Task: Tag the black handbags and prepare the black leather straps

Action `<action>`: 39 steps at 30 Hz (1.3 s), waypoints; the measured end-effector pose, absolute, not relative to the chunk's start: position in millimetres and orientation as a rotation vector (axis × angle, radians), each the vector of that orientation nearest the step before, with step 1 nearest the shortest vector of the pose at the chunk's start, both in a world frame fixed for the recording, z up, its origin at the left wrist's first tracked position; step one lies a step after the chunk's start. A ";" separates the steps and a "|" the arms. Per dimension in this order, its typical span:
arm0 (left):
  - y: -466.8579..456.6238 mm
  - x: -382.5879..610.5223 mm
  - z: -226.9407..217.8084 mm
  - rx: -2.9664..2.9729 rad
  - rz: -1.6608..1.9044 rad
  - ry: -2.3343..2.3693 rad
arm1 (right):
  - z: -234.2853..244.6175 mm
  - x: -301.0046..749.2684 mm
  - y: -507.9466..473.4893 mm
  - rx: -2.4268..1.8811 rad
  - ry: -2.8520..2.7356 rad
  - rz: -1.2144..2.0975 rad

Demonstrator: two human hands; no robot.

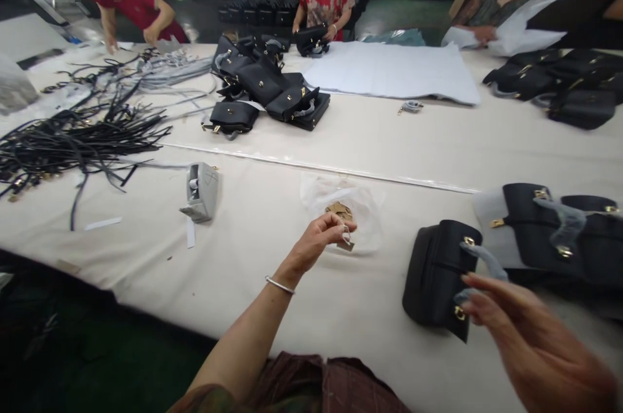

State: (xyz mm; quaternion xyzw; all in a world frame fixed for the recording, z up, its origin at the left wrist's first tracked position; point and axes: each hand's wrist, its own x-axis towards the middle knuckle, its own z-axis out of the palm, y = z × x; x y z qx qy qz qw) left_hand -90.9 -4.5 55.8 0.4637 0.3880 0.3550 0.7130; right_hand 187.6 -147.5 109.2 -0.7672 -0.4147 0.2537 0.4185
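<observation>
My left hand (318, 237) pinches a small tan hang tag (345, 245) by its pale string, with the fingers closed. Just beyond it, several more tan tags (339, 210) lie on a clear plastic bag (367, 215). On the right, a black handbag (433, 276) with gold fittings rests on the table. The fingers of my right hand (535, 335) close around its film-wrapped handle (489, 262); part of the handle is hidden behind them. That hand is slightly blurred.
Black straps (82, 134) pile up at left, near a grey tape dispenser (204, 192). More black bags stand at right (540, 225), far right (579, 78) and back centre (272, 85). A white sheet stack (389, 72) lies at the back. Three people work across the table (243, 205).
</observation>
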 end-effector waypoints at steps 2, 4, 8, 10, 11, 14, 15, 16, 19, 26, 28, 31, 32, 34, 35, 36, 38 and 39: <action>-13.8 -89.8 66.9 0.887 0.808 0.778 | 122.5 147.8 -126.9 -1.810 -1.249 0.701; -22.4 -86.6 74.0 0.862 0.810 0.744 | 126.0 118.3 -107.7 -1.706 -1.382 0.811; -36.2 -78.4 80.2 0.928 0.780 0.732 | 113.8 91.7 -87.6 -1.552 -1.422 1.121; -41.3 -74.2 80.3 0.947 0.748 0.741 | 105.3 91.0 -87.2 -1.543 -1.440 1.144; -43.6 -72.1 79.8 0.944 0.732 0.741 | 101.5 92.8 -88.5 -1.565 -1.432 1.140; -50.2 -66.1 76.1 0.927 0.661 0.713 | 93.1 102.8 -94.7 -1.647 -1.183 1.253; -52.3 -64.4 74.4 0.932 0.632 0.702 | 91.3 106.2 -96.9 -1.653 -1.072 1.312; -54.1 -62.8 72.4 0.940 0.605 0.695 | 90.0 109.0 -99.0 -1.648 -0.980 1.353; -57.9 -59.1 66.2 0.978 0.553 0.697 | 87.2 113.6 -105.1 -1.611 -0.832 1.400; -60.7 -52.8 55.1 1.083 0.580 0.726 | 73.2 118.2 -118.2 -1.551 -0.595 1.416; -62.5 -51.7 53.1 1.131 0.566 0.754 | 69.8 119.8 -121.5 -1.534 -0.553 1.418; -65.6 -51.3 49.5 1.173 0.567 0.755 | 66.5 120.5 -125.9 -1.503 -0.477 1.437; -66.5 -51.4 48.0 1.169 0.573 0.743 | 65.6 120.4 -127.2 -1.488 -0.447 1.451; -68.0 -51.6 44.8 1.150 0.588 0.725 | 63.8 119.7 -129.7 -1.450 -0.376 1.487; -68.6 -51.8 43.3 1.143 0.598 0.725 | 62.8 119.2 -130.9 -1.426 -0.336 1.508; -69.1 -51.9 41.9 1.144 0.611 0.733 | 61.7 118.7 -132.1 -1.398 -0.296 1.529; -70.2 -52.1 39.5 1.171 0.635 0.761 | 59.5 117.5 -134.7 -1.340 -0.220 1.566; -70.8 -52.2 38.4 1.199 0.647 0.774 | 58.2 116.7 -136.0 -1.311 -0.187 1.577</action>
